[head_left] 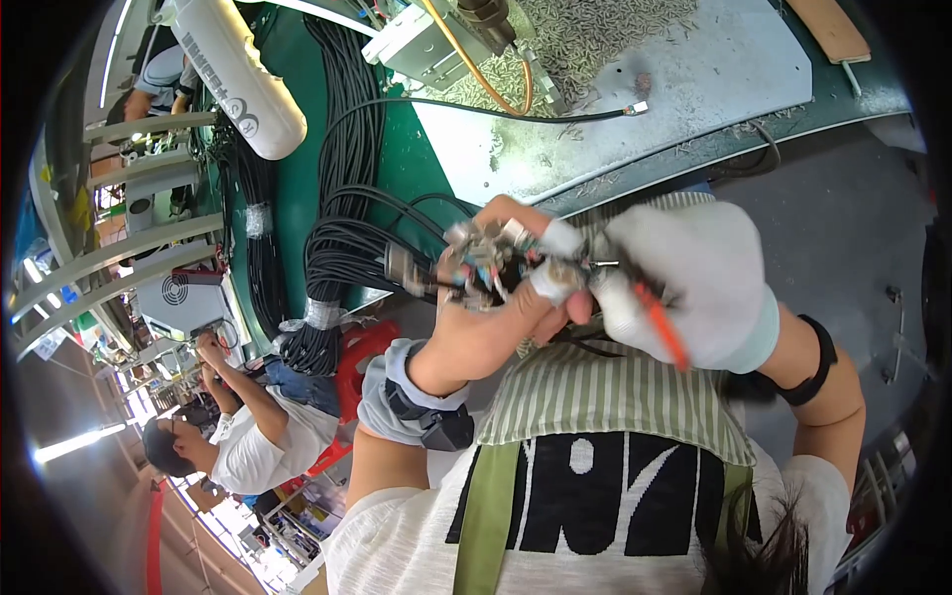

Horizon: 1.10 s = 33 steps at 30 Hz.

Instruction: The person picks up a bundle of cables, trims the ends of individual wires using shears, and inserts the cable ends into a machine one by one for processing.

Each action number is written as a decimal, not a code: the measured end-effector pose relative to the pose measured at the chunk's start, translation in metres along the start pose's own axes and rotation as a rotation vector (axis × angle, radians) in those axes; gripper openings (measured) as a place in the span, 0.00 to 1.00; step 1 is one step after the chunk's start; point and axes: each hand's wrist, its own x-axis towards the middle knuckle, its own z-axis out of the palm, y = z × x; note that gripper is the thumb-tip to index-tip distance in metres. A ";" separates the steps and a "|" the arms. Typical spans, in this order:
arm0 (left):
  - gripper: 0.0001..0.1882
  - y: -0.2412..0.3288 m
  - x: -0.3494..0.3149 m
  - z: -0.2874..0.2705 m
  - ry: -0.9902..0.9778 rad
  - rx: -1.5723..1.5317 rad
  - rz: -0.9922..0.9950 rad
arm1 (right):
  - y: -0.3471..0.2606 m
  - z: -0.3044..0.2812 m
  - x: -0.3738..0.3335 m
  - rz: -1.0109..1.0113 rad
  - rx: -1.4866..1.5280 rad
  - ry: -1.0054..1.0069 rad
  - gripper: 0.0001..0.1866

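Both hands closed on their work, just in front of the white board

Nearest is the striped apron [615,397], below the white board [734,89], which serves as the landmark here. Between apron and board, close to the board's near edge, the left hand [474,342] is curled around a cluster of small connectors and short wires [488,260]. Its thumb and a finger, both wrapped in white tape, pinch in on the cluster's right side, with little gap between them.

The right hand [699,268], in a white glove, is also in front of the board's near edge, farther right. Its fingers are bent around an orange-handled tool [662,327], whose handle slants down away from the board. Gloved fingertips meet or nearly meet the taped ones; motion blur hides which, and how the tool's tip stands cannot be told.

On the board lies a pile of small grey pieces [605,30]. A black cable with a white end [555,118] crosses it. Thick black cable bundles [347,243] lie left of the board, and a boxy machine [426,50] stands at its far left. Farthest, well left of the board, a co-worker [263,436] sits with arms raised.
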 end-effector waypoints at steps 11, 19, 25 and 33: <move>0.12 -0.006 0.005 0.005 0.296 0.523 -0.023 | -0.004 0.003 -0.008 -0.117 -0.631 0.081 0.11; 0.12 -0.017 0.006 0.025 0.392 0.505 0.134 | -0.013 -0.012 -0.023 0.181 -0.184 -0.102 0.06; 0.11 -0.017 0.004 0.018 0.150 0.732 0.319 | -0.012 -0.003 -0.027 0.243 0.096 -0.006 0.04; 0.12 -0.018 0.009 0.020 0.350 0.646 0.161 | -0.012 0.000 -0.019 0.079 -0.271 0.150 0.06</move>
